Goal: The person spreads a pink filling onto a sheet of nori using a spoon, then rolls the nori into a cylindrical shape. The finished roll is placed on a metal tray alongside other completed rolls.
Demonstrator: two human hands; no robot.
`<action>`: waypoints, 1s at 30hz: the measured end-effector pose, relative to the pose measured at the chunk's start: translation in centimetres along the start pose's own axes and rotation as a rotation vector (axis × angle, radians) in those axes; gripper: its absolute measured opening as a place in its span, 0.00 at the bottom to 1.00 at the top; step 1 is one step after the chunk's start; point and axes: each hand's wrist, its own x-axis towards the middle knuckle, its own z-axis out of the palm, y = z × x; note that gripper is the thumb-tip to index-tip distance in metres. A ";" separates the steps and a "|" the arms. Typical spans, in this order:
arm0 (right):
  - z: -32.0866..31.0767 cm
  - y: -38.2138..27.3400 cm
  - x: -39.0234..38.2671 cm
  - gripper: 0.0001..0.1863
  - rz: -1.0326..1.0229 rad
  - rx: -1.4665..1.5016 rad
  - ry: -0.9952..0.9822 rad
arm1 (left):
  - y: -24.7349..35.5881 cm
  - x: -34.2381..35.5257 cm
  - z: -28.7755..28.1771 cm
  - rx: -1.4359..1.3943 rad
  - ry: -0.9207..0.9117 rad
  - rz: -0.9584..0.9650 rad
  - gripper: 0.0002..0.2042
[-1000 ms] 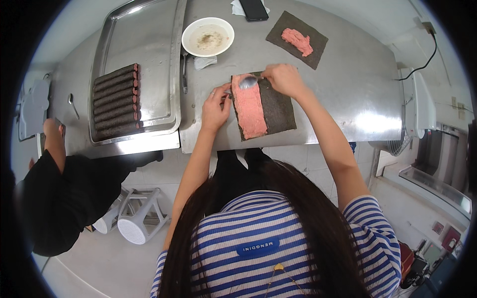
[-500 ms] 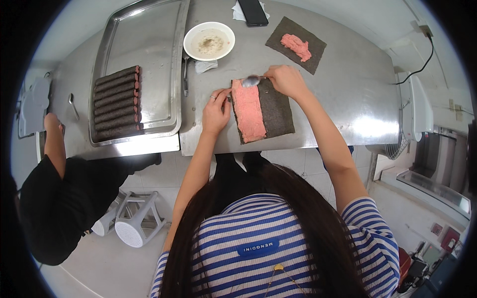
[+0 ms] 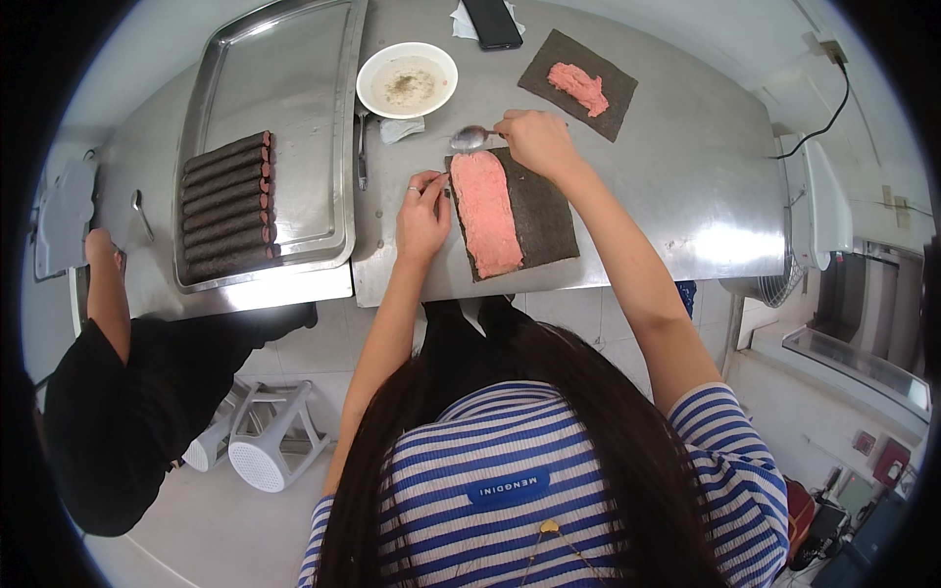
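A dark seaweed sheet (image 3: 542,211) lies flat near the table's front edge. Along its left part runs a flat band of pink paste (image 3: 485,211). My right hand (image 3: 537,142) is closed round the handle of a metal spoon (image 3: 472,138), whose bowl is just beyond the far end of the paste. Fingers closed, my left hand (image 3: 424,216) pinches the sheet's left edge. Farther right, a second seaweed sheet (image 3: 617,98) carries a rough heap of pink paste (image 3: 580,88).
Left is a metal tray (image 3: 284,88) with several seaweed rolls (image 3: 227,201). A white bowl (image 3: 407,80) of cloudy liquid stands at the back, near a phone (image 3: 492,24). Another spoon (image 3: 363,152) lies beside the tray. A co-worker's arm (image 3: 108,284) is at the far left.
My right hand has moved the spoon a little left and away from me, from the paste's far end to beyond the sheet's edge. My left hand stays at the left edge.
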 end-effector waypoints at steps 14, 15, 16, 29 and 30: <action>-1.4 -4.3 -8.6 0.13 0.031 0.020 -0.237 | 0.2 0.2 -0.1 -0.008 -0.044 -0.006 0.16; -1.3 -4.8 -9.7 0.13 0.005 0.048 -0.268 | 0.1 0.1 -0.1 -0.011 -0.046 -0.008 0.16; -1.3 -5.4 -10.6 0.13 -0.001 0.052 -0.280 | 0.1 0.2 0.0 -0.014 -0.048 -0.009 0.16; -2.7 -8.1 -15.4 0.11 0.230 0.103 -0.367 | -0.6 0.2 0.1 -0.008 -0.061 0.000 0.16; -2.1 -8.5 -16.1 0.11 0.254 0.082 -0.376 | -0.6 0.2 0.2 -0.008 -0.061 0.008 0.16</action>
